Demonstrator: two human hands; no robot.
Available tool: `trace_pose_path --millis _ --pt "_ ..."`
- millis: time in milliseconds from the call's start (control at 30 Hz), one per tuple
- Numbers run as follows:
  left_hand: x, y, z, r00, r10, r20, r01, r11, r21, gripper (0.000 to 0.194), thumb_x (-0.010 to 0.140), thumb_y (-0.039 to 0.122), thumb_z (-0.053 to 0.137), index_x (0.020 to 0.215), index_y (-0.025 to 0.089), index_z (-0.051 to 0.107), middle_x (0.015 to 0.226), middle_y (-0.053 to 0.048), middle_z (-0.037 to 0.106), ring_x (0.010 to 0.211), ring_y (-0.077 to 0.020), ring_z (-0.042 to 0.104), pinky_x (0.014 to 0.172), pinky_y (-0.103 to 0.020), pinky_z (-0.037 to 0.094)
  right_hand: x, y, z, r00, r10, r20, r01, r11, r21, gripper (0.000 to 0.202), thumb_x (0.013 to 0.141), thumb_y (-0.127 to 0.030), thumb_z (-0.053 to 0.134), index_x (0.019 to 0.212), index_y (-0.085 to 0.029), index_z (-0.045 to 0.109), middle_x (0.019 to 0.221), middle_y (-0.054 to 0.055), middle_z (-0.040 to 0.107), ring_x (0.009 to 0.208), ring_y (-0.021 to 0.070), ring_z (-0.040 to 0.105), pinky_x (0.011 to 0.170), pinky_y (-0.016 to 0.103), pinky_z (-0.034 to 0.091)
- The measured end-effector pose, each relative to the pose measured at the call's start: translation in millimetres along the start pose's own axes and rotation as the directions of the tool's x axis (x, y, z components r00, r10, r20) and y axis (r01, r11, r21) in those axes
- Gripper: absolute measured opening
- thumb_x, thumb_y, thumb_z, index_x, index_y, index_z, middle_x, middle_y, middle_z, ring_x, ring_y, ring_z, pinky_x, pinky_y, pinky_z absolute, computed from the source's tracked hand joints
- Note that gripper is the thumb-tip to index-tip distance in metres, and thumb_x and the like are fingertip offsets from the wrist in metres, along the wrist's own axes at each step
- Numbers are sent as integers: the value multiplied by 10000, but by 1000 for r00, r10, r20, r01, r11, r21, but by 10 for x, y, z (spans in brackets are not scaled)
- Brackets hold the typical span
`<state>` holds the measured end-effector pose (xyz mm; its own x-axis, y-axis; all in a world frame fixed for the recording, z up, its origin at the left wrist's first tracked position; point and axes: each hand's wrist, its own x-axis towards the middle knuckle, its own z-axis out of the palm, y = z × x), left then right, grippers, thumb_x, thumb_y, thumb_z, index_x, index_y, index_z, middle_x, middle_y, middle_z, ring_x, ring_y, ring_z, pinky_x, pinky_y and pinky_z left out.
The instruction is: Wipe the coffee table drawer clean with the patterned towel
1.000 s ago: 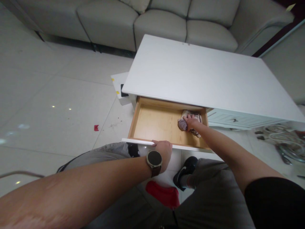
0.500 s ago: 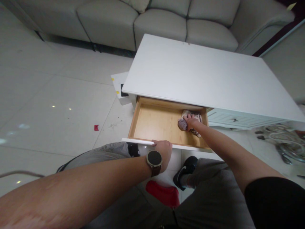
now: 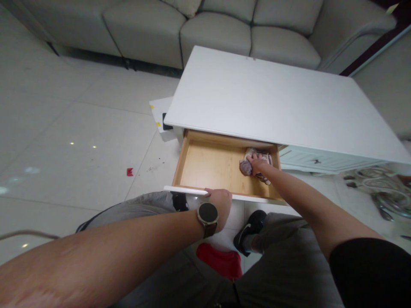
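Note:
A wooden drawer (image 3: 208,164) is pulled out of the white coffee table (image 3: 257,100). My left hand (image 3: 221,204), with a watch on its wrist, is closed over the drawer's white front edge; part of its fingers is hidden. Inside the drawer, my right hand (image 3: 257,164) grips a crumpled, patterned cloth (image 3: 246,168) at the right end. The cloth lies against the drawer's bottom near the back right corner, and its fabric bulges out to the left of my fingers.
A grey sofa (image 3: 218,38) runs behind the table. On the floor are a red plastic object (image 3: 220,261) between my feet, a small red scrap (image 3: 129,172) at left, and coiled cables (image 3: 382,188) at right. A white box (image 3: 163,115) stands beside the table.

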<state>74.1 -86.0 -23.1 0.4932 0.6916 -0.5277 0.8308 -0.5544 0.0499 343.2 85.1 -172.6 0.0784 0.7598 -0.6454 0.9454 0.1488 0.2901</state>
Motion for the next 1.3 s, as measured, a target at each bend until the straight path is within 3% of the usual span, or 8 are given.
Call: trace_pose_path --millis 200,333,700,1300 --pt "-11 -4 17 1000 23 -9 -23 1000 5 425 927 148 526 1319 3 602 1116 -281 697 960 -400 728 780 -571 599 -28 -3 -18 1000 -2 -18 2 1000 -20 1234 478 -387 957 1527 -297 314 1611 187 238 1487 486 206 1050 582 424" --pt "-2 0 35 1000 7 -6 -7 1000 0 443 912 167 555 1323 10 601 1123 -285 695 967 -403 723 767 -549 597 -43 -4 -30 1000 -12 -18 12 1000 -11 1221 481 -388 959 1520 -306 325 1609 186 240 1488 486 202 1069 589 403" --pt "18 1 59 1000 3 -17 -3 1000 8 409 927 103 471 1301 13 610 1086 -267 711 939 -388 735 754 -540 607 12 10 5 1000 -8 1 8 1000 10 1309 465 -392 962 1566 -306 260 1653 193 154 1505 498 147 1109 611 338" --pt "24 9 47 1000 -20 0 20 1000 -1 422 934 89 449 1320 36 608 1089 -254 713 985 -380 729 759 -515 609 -22 1 -18 1000 -8 -15 8 1000 -26 1262 481 -417 958 1543 -303 287 1618 192 220 1485 488 206 1083 599 376"
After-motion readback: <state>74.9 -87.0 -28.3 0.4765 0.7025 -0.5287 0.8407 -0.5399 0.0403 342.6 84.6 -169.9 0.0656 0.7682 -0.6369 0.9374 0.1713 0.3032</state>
